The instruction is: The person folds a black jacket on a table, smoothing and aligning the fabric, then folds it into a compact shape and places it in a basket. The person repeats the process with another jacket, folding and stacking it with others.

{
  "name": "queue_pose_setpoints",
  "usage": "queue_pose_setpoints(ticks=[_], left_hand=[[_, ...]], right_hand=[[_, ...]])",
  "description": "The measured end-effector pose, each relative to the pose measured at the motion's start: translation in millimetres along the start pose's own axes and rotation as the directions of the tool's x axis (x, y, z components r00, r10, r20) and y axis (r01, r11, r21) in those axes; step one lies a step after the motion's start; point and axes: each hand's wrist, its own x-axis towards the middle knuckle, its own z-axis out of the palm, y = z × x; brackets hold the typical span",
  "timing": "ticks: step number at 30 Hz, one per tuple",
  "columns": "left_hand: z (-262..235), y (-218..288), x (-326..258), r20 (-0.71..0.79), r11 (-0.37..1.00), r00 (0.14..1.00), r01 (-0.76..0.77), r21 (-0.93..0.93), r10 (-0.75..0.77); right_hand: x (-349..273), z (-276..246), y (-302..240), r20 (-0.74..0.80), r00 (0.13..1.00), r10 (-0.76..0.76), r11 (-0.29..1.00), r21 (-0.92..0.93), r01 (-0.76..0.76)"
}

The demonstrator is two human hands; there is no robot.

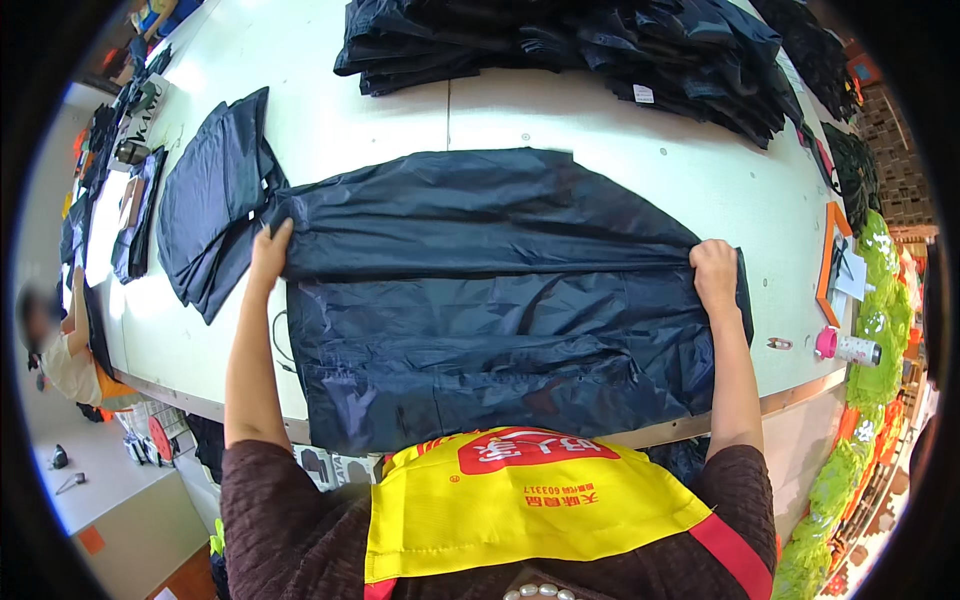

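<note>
A large piece of thin, shiny dark navy fabric (pixel 480 310), seemingly a garment, is spread across the white table (pixel 480 115) in front of me. Its upper part lies in a loose fold, and the near edge hangs at the table's front against my yellow apron. My left hand (pixel 270 250) pinches the fabric at its left edge. At the right end my right hand (pixel 714 268) is closed in a fist on the same fabric. Close to my left hand lies a folded dark garment stack (pixel 212 200) with small white tags.
A big pile of dark garments (pixel 560 50) covers the far side. To the right are an orange frame (pixel 828 262), a pink-capped bottle (pixel 850 347), small thread snips (pixel 780 344) and bright green bundles (pixel 880 290). Another person (pixel 75 350) works at the far left.
</note>
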Motion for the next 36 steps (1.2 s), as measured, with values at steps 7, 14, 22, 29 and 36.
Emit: queue_pose_setpoints(ticks=[7,14,22,29,36], left_hand=[[10.3,31.0,-14.1,0.138,0.683,0.966,0.252,-0.686,-0.218],[51.1,0.9,11.6,-0.047,0.906,0.996,-0.051,0.42,0.078],[28.3,-0.6,49.6,-0.013,0.964,0.964,0.266,-0.021,-0.266],[23.6,8.4,63.0,0.014,0.905,0.951,0.291,0.312,-0.31],[-28.0,29.2,-57.0,-0.245,0.878,0.966,-0.186,-0.44,0.082]], right_hand=[[65.1,-48.2,-77.3,0.237,0.932,0.274,0.95,0.086,-0.301],[90.1,30.3,-102.8,0.441,0.831,0.34,0.935,-0.066,-0.348],[124.7,24.6,-63.1,0.37,0.892,0.26,0.84,0.368,-0.398],[162.4,16.5,-85.3,0.4,0.887,0.231,0.872,0.32,-0.371],[51.2,-55.3,-107.2,-0.304,0.945,-0.118,0.891,0.387,0.236]])
